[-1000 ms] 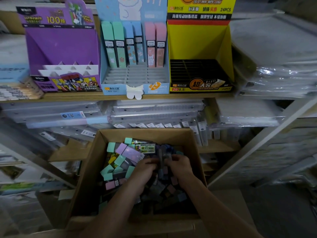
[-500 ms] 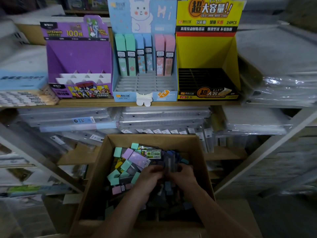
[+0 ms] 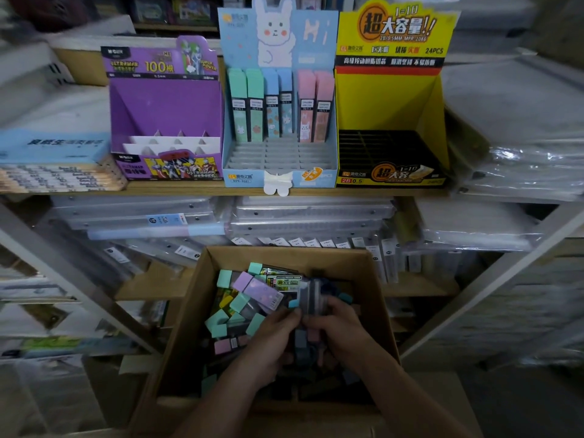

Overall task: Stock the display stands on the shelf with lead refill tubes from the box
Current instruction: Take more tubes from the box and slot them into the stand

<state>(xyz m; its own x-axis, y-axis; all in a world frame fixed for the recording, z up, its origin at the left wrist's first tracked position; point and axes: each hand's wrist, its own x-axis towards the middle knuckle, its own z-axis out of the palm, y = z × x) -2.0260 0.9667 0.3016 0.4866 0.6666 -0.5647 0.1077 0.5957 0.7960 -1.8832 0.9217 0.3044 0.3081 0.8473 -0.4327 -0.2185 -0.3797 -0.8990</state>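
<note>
Tubes [image 3: 235, 311] in mint, lilac, pink and dark colours lie jumbled in an open cardboard box [image 3: 284, 252] at the near centre, below a wooden shelf [image 3: 189, 188]. Three displays stand side by side on the shelf. At the left is a purple stand [image 3: 164, 102] with white dividers showing. In the middle is a blue stand [image 3: 281, 158] with six pastel tubes [image 3: 279, 102] upright in its far row. At the right is a yellow stand [image 3: 388, 99] with a black grid. Flat packs [image 3: 151, 216] in clear plastic are stacked on the lower shelves beyond the box, and more lie at the far right. Both forearms reach from the near edge into the box, the hands close together over the pile of tubes. The right hand [image 3: 339, 324] has its grip closed round a small bunch [image 3: 311, 295] of grey tubes held on end. The left hand [image 3: 273, 335], fingers curled, pinches the same bunch from the left.
</note>
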